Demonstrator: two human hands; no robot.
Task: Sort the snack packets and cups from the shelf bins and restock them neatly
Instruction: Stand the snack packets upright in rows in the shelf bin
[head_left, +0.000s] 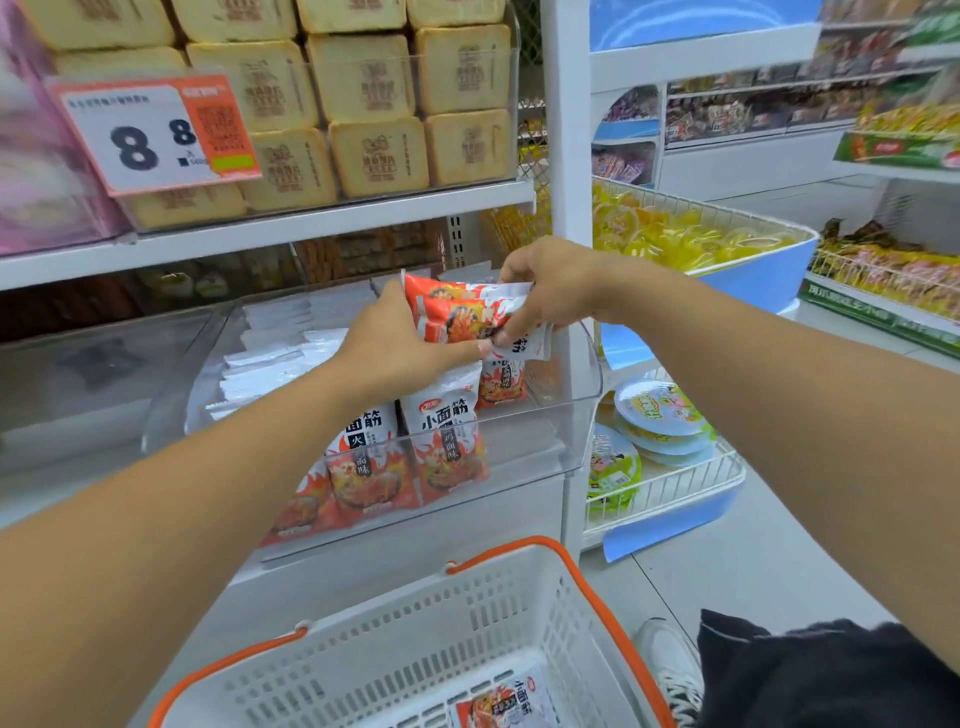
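Head view shows both hands over a clear plastic shelf bin (584, 395), working a small bundle of orange-and-white foil snack packets (462, 312). The left hand (400, 343) cups the bundle from the near side, thumb reaching along its lower edge. The right hand (550, 291) comes over the top, its fingers pinching the bundle's white right-hand ends. The bundle hangs just above the bin's back right part, over more packets of the same kind; a row of them (415, 452) stands upright against the bin's front wall. To the left inside the bin lies a stack of plain white packets (280, 343).

The step in hand looks like squaring the bundle and setting it into the row. To do it well, I judge the edges should be tapped level between both palms, printed faces turned forward to match the front row, then lowered upright behind that row, not dropped flat. The foil is slippery, so a loose grip may let packets fan out.

Below, a white plastic shopping basket with orange handles (467, 634) holds one more packet (504, 701) awaiting restocking.
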